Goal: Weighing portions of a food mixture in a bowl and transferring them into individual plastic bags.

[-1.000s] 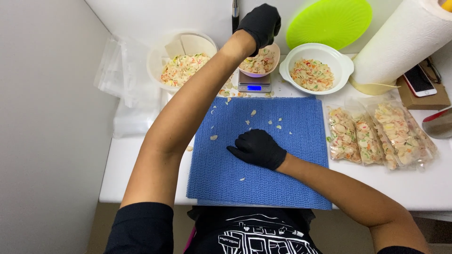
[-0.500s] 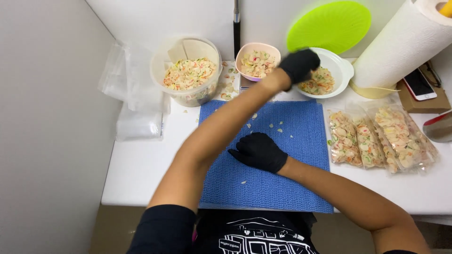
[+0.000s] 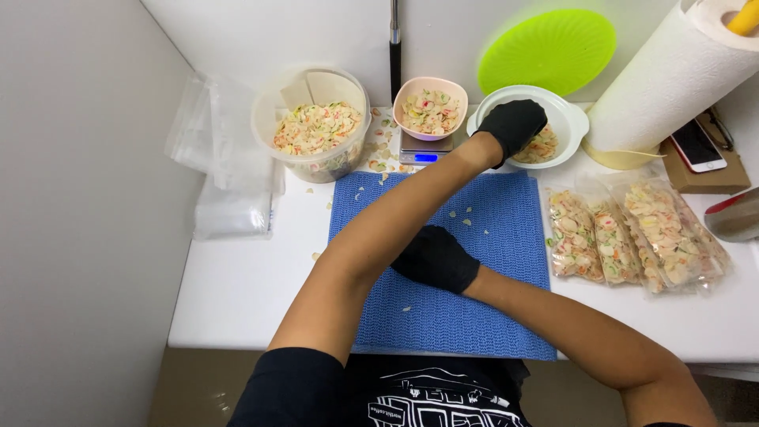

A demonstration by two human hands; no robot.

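On the blue woven mat (image 3: pixel 474 316), the black-gloved right hand (image 3: pixel 435 258) rests curled, holding nothing visible. Beyond the mat's far edge, the gloved left hand (image 3: pixel 512 126) dips into the white bowl (image 3: pixel 573 126) of mixed flakes, fingers bunched; whether they pinch any is unclear.

We see a bright, evenly lit scene under soft overhead light. The white tabletop (image 3: pixel 237 292) glares slightly, shadows beneath our arms stay faint, focus is sharp throughout, and straight edges bow mildly toward the frame corners.
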